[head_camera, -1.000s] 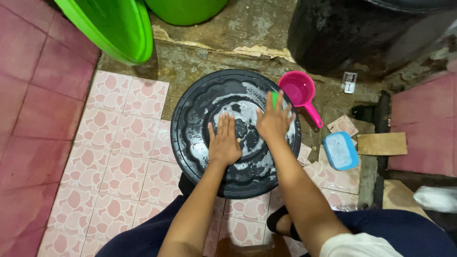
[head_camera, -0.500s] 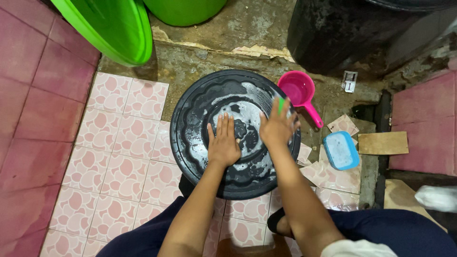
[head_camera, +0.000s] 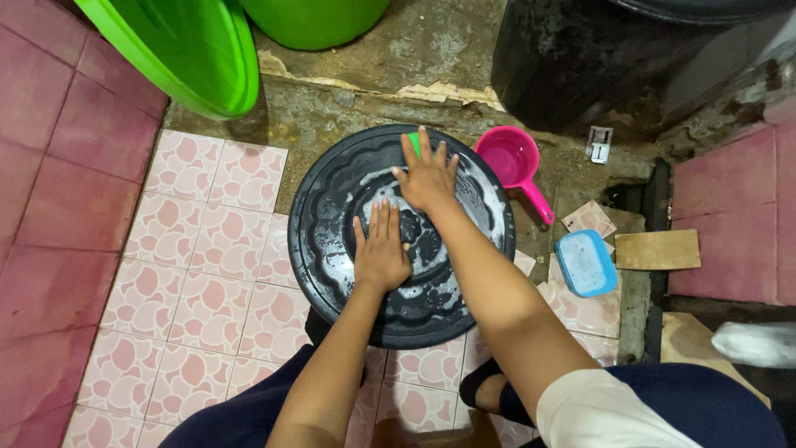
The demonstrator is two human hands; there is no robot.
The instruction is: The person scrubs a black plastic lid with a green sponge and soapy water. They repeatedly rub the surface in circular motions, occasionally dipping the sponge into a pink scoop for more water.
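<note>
Black round lid (head_camera: 332, 207) lies soapy under flat, spread left hand (head_camera: 381, 249); right hand (head_camera: 427, 176) presses green scrubber (head_camera: 414, 143).

One black lid (head_camera: 348, 199), one pink dipper (head_camera: 512, 159), two green tubs (head_camera: 186, 50).

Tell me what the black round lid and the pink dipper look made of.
Black lid: likely moulded plastic, glossy where wet, with pressed scalloped ridges and soap film. Pink dipper: plastic too, smooth, evenly coloured, handle moulded in one piece.
</note>
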